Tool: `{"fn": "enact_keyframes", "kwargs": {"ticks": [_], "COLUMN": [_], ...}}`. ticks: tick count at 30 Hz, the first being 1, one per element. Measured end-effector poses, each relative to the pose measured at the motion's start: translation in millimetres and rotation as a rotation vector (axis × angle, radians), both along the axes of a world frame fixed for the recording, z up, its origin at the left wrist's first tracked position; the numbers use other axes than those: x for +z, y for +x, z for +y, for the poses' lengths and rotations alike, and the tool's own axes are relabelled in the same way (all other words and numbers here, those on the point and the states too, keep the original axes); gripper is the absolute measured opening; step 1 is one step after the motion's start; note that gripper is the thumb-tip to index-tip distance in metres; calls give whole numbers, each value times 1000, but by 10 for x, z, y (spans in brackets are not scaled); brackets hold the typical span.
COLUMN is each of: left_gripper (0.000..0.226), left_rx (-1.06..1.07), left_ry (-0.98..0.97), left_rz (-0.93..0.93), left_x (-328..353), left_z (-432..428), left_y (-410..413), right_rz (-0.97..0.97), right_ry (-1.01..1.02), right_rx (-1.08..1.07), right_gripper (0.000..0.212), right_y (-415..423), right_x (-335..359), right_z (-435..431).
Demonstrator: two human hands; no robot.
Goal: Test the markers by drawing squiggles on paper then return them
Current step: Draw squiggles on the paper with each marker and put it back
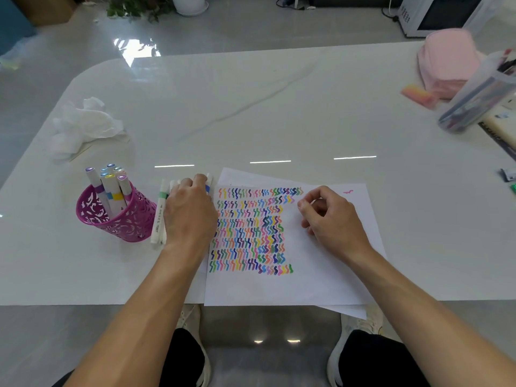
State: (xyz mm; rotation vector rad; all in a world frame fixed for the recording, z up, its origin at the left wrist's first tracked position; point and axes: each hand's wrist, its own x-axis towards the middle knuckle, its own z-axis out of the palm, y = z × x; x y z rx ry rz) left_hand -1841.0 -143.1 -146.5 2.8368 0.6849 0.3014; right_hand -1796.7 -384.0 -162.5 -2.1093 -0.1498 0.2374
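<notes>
A white sheet of paper [321,269] lies at the table's near edge, covered on its left half with rows of coloured squiggles [251,230]. Left of it, several white markers [159,216] lie side by side on the table. My left hand [190,213] rests flat on top of them, fingers curled over their far ends. A magenta cut-out pen cup [111,216] further left holds several upright markers [110,188]. My right hand [332,216] rests on the paper, fingers loosely curled; nothing shows in it.
Crumpled white tissue [83,127] lies at the far left. At the right stand a clear case of pens [474,101], a pink cloth item [446,60] and an orange-pink eraser [417,94]. A second sheet [240,175] peeks out under the paper.
</notes>
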Motion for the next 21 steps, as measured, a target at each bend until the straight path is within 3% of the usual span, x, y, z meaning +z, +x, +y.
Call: {"fn": "enact_keyframes", "kwargs": {"ticks": [7,13,17,21], "left_gripper": [28,24,20,15], "left_rx": [49,-56,-173,-252], "left_ry": [-27,-98,-281,-549], "left_rz": [-112,-361,-422,-316], "left_x": [121,299,337,327], "left_z": [-51,-166,-310,-461], "left_y": [-10,-13,-31,-56], "right_rz": [23,23,10,-26], "right_ry": [16,50,61,117], "right_rx": [-6,-3,7,30], "right_gripper": [15,17,16,13], "right_y": [25,38,46,26], "right_x": [-22,-20,-4,34], "right_z": [-11,-15,-19,-18]}}
